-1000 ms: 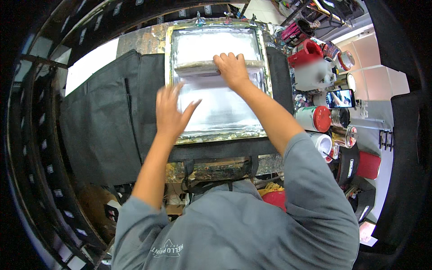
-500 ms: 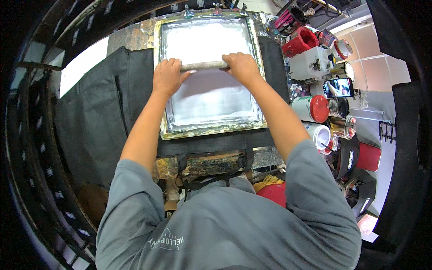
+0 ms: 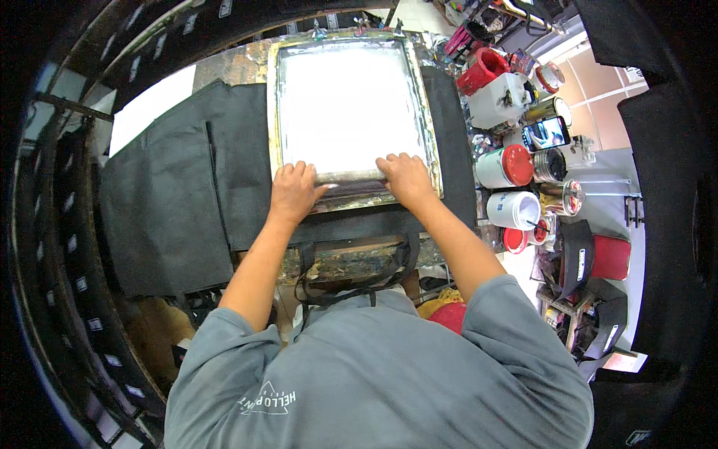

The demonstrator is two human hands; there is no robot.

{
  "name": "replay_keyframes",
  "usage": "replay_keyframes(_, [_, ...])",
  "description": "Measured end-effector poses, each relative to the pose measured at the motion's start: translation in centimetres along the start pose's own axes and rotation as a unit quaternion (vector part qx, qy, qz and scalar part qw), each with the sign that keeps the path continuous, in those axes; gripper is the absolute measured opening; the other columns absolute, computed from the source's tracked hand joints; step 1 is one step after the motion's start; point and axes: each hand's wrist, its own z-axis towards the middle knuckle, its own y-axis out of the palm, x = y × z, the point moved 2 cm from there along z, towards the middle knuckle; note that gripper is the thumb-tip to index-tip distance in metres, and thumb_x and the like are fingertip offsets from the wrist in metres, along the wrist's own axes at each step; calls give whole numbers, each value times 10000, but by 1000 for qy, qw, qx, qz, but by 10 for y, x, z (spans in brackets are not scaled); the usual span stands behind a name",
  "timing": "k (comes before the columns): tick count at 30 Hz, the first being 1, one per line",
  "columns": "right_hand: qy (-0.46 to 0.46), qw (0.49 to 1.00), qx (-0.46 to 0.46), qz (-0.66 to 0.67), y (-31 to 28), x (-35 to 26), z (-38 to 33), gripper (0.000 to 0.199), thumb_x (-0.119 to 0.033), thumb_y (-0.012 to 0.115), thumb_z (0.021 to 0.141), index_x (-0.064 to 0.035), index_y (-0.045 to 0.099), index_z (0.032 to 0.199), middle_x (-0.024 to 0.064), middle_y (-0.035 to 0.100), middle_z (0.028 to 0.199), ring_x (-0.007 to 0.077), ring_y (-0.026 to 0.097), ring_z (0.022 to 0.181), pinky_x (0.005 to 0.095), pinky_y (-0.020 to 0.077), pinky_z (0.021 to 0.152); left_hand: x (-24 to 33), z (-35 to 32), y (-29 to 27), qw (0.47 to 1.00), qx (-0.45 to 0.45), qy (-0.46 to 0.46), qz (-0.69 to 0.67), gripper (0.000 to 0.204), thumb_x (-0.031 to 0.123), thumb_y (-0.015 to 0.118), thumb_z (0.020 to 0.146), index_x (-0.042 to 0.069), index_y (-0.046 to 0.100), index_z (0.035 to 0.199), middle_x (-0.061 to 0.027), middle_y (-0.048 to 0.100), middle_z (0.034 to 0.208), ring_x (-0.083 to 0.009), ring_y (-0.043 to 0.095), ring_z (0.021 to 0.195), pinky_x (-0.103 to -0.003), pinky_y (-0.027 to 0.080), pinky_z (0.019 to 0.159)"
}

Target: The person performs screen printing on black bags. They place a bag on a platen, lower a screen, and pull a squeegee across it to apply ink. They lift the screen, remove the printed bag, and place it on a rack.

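Observation:
A squeegee [image 3: 350, 177] with a worn, rounded handle lies crosswise at the near end of a screen printing frame [image 3: 274, 120]. My left hand [image 3: 295, 193] grips its left end and my right hand [image 3: 407, 179] its right end, fingers over the top. The white mesh [image 3: 344, 108] stretches away beyond it, with smeared white ink along the inner edges. Under the frame lies a black fabric bag [image 3: 168, 187], its handles [image 3: 359, 295] hanging over the near table edge. The squeegee's blade is hidden below my hands.
Small clamps [image 3: 362, 30] hold the frame's far edge. Along the right stand a red container [image 3: 482, 71], a white jug [image 3: 499, 101], a red-lidded tub [image 3: 516, 165], an open white tub [image 3: 516, 210] and a lit phone [image 3: 546, 134]. Dark racks [image 3: 71, 247] line the left.
Both hands have drawn the squeegee toward me, from the middle of the mesh to its near end. The mesh behind it now looks evenly white.

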Motion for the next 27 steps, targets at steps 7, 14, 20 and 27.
replay_keyframes(7, [-36, 999, -19, 13, -24, 3, 6, 418, -281, 788, 868, -160, 633, 1237, 87, 667, 1079, 295, 679, 998, 446, 535, 812, 4, -16, -35, 994, 30, -66, -86, 997, 557, 890, 728, -49, 512, 1424, -212, 481, 1391, -374, 415, 1379, -482, 343, 1169])
replay_keyframes(14, [-16, 995, 99, -13, -4, -37, -45, 405, -259, 733, 909, -154, 592, 1274, 50, 610, 1133, 247, 587, 1120, 524, 402, 1015, -17, -90, -13, 962, -107, -251, -23, 936, 572, 919, 664, 0, 621, 1343, -125, 577, 1229, -307, 505, 1161, -457, 356, 1028])
replay_keyframes(20, [11, 991, 125, 42, -36, -53, -52, 434, -225, 713, 898, -88, 570, 1285, 91, 569, 1170, 269, 544, 1147, 551, 333, 1078, -24, -110, -10, 964, 59, -255, -51, 737, 453, 968, 588, 78, 740, 1181, -72, 629, 1145, -275, 557, 1092, -443, 362, 973])
replay_keyframes(27, [10, 960, 279, -11, -165, -34, 2, 466, -539, 703, 856, -98, 657, 1000, 89, 603, 946, 279, 565, 939, 516, 361, 902, -17, -36, -124, 916, 276, -241, -162, 960, 511, 969, 638, 70, 646, 1427, -88, 491, 1238, -273, 446, 1188, -454, 327, 1062])
